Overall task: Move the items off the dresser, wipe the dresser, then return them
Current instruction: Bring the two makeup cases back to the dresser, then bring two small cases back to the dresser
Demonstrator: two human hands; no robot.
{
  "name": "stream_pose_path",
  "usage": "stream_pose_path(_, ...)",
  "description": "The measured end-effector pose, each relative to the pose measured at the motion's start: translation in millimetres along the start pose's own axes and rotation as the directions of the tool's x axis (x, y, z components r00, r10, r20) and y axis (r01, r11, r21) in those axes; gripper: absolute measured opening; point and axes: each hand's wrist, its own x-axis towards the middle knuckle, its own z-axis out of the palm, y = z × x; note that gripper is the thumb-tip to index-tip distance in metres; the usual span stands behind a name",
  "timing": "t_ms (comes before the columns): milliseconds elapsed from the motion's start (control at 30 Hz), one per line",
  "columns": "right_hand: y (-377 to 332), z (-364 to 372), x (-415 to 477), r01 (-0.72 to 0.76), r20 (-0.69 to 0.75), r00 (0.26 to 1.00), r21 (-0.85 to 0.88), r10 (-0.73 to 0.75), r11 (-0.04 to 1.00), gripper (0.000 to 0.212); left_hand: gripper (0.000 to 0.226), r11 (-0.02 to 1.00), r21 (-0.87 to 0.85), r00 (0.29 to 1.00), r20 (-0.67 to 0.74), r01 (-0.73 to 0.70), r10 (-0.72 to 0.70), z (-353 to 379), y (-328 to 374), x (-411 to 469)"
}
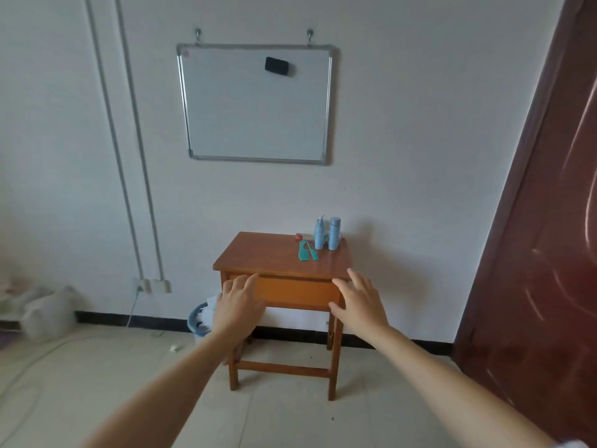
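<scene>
Palms face down: my left hand point(239, 305) and right hand point(358, 305) hover with fingers loosely spread, holding nothing, before the dresser point(268, 257); blue bottles point(334, 234) and green comb point(305, 252) sit far right on it.

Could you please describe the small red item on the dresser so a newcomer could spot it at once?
Find the wooden dresser under the whiteboard. Near its back right corner stand two blue bottles, and the small red item sits just left of them, behind the green comb. It is the only red thing there, and the smallest.
</scene>
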Motion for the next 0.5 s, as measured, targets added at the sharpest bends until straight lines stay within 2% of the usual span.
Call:
stream_pose_path(100, 20, 13, 37, 0.003, 0.044, 0.999, 0.043, -0.005, 0.999, 0.051, 0.051, 0.997, -0.068, 1.000, 0.011, 0.021, -0.020, 13, 17, 32)
stream_pose_path(267, 56, 24, 112, 0.023, 0.078, 0.996, 0.107, -0.031, 0.994, 0.052, 0.050, 0.998, -0.064, 1.000, -0.014, -0.015, 0.014, 35, 41, 100)
stream_pose_path(367, 74, 41, 147, 0.034, 0.089, 0.995, 0.121, -0.045, 0.992, 0.051, 0.049, 0.992, -0.113, 0.998, -0.003, 0.058, -0.059, 56, 43, 127)
stream_pose_path(500, 79, 80, 179, 0.080, 0.197, 0.975, 0.115, -0.102, 0.990, 0.050, 0.049, 0.982, -0.107, 0.987, 0.063, 0.156, -0.149, 87, 30, 154)
